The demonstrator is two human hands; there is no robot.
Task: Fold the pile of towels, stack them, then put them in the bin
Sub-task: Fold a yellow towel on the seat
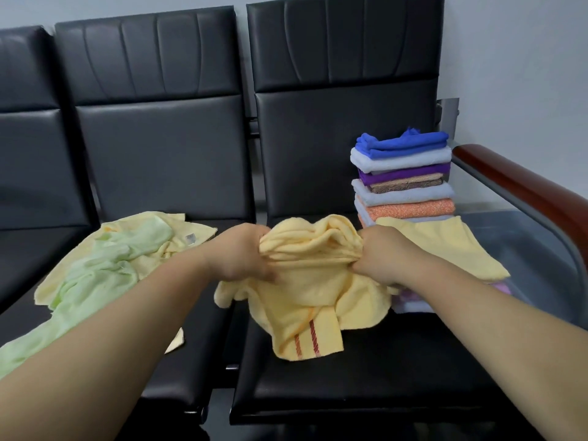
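Two bare forearms (95, 361) reach in from the lower corners and meet over the black chair seat (350, 377). The left hand (241, 253) grips a bunched fold of the yellow towel (311, 300) at its nine o'clock edge. The right hand (378, 259) pinches the same towel at its three o'clock edge, fingers curled into the cloth. Between the hands the towel is crumpled into ridges. Its loose end hangs toward six o'clock onto the seat and shows red and orange stripes near the hem.

At nine o'clock from it, on the next seat, a light green towel (105, 265) lies unfolded over a pale yellow towel (178, 224), both rumpled. At two o'clock a stack of folded towels (404, 179) stands by the backrest, with blue on top, then white, purple, brown, grey-blue and orange. At three o'clock, just in front of that stack, a folded yellow towel (445, 246) lies flat on a lower pile with lilac edges showing beneath. A reddish wooden armrest (525, 192) runs along the far right.
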